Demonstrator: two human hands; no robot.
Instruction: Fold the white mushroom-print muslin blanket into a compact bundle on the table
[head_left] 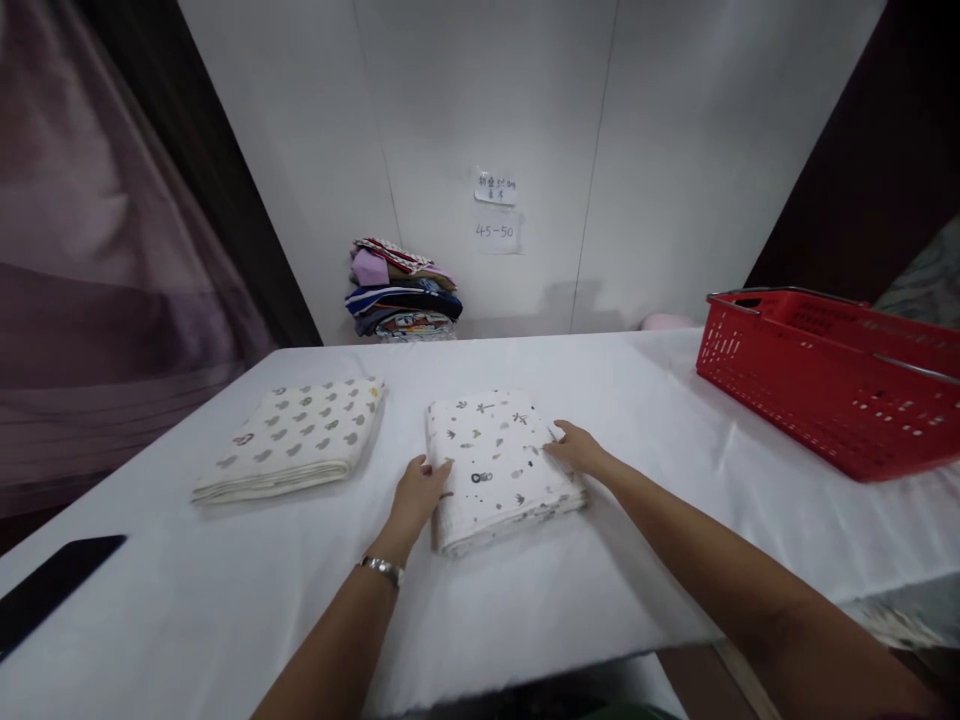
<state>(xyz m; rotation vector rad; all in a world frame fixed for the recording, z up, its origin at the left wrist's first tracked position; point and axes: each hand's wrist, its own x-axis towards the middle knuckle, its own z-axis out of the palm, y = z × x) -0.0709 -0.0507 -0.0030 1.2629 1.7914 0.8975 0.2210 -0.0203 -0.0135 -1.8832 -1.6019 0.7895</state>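
Observation:
A folded white muslin blanket (495, 455) printed with small animals and plants lies on the table in front of me. My left hand (418, 497) grips its left edge, with the thumb on top and the other fingers partly hidden. At the opposite edge my right hand (581, 448) is closed on the cloth, its thumb over the top layer and some fingertips out of sight. To the left rests a second folded cream blanket (300, 430) with a grey repeated print, which neither hand touches.
White cloth covers the table (225, 590). A red plastic basket (810, 390) with metal handles stands at the right. Behind the table's far edge is a stack of folded fabrics (405, 290). A dark flat object (56, 585) lies at the left edge. Handwritten paper signs (497, 210) hang on the wall.

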